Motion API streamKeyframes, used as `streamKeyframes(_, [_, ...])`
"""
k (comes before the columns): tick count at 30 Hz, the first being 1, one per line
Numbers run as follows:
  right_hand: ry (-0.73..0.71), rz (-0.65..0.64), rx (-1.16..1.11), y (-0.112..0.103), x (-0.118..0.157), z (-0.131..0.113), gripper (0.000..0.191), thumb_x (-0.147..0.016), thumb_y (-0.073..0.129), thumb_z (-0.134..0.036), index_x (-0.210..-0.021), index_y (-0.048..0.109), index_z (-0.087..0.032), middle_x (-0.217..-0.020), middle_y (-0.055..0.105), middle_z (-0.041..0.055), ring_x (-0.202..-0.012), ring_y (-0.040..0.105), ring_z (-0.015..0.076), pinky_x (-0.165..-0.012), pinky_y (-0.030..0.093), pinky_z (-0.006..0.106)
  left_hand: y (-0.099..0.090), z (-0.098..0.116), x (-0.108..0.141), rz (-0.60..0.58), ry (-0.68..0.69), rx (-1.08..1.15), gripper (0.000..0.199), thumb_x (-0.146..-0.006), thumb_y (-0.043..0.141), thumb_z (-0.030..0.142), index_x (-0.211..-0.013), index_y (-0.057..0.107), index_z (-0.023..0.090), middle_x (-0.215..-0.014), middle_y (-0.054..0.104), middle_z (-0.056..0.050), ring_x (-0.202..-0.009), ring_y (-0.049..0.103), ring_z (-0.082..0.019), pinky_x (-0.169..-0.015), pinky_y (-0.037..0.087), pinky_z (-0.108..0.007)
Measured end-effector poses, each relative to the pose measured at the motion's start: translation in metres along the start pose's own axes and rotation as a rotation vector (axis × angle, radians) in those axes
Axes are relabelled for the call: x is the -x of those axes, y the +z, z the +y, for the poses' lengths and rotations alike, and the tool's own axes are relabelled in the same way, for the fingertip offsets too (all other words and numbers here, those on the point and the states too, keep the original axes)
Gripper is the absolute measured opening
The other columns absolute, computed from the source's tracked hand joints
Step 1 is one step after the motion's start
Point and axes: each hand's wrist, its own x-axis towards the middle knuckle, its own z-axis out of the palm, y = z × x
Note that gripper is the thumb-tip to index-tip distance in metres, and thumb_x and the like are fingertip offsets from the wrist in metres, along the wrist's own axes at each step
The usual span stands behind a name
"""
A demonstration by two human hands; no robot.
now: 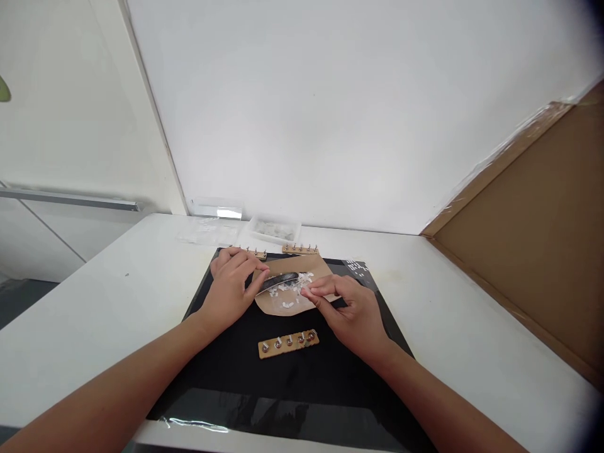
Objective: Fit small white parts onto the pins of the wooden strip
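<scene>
A sheet of brown paper (276,307) lies on a black mat (226,368), with many small white pieces (287,304) scattered over it. Across the paper runs a dark, curved strip-like shape (282,280). My left hand (233,280) is at the paper's left side, thumb and finger pinched by the strip's left end; what they grip is hidden. On the other side, my right hand (352,311) pinches at the white pieces, and anything between its fingertips is too small to make out. In front of the paper sits a yellowish board (289,344) bearing several metal posts, with white bits on them.
Behind the paper are two similar boards with posts, one to the right (301,250) and one to the left (257,253). A clear tray (275,230) and plastic bags (207,231) lie near the wall. More white pieces (356,267) rest at the mat's far right corner. A cardboard panel (533,207) stands at right.
</scene>
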Motion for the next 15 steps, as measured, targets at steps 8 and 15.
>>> streamKeyframes(8, [-0.169,-0.023,0.008,-0.004,-0.004,-0.001,0.014,-0.096,0.075,-0.023,-0.087,0.064,-0.025,-0.089,0.081,-0.0007,-0.081,0.076,0.0184,-0.072,0.054,0.035,-0.013,0.024,0.001,-0.105,0.156,0.217,0.018,-0.104,0.064,0.032,-0.107,0.081,0.025,-0.094,0.08,-0.003,-0.105,0.062,-0.025,-0.097,0.044,-0.042])
streamKeyframes(15, [-0.317,-0.067,0.02,-0.007,-0.006,-0.004,0.014,-0.097,0.072,-0.017,-0.089,0.065,-0.026,-0.096,0.083,0.0003,-0.084,0.078,0.0171,-0.072,0.051,0.035,-0.012,0.038,0.007,-0.214,0.136,0.317,0.027,-0.109,0.053,0.03,-0.116,0.078,0.026,-0.102,0.082,-0.003,-0.103,0.065,-0.024,-0.1,0.045,-0.043])
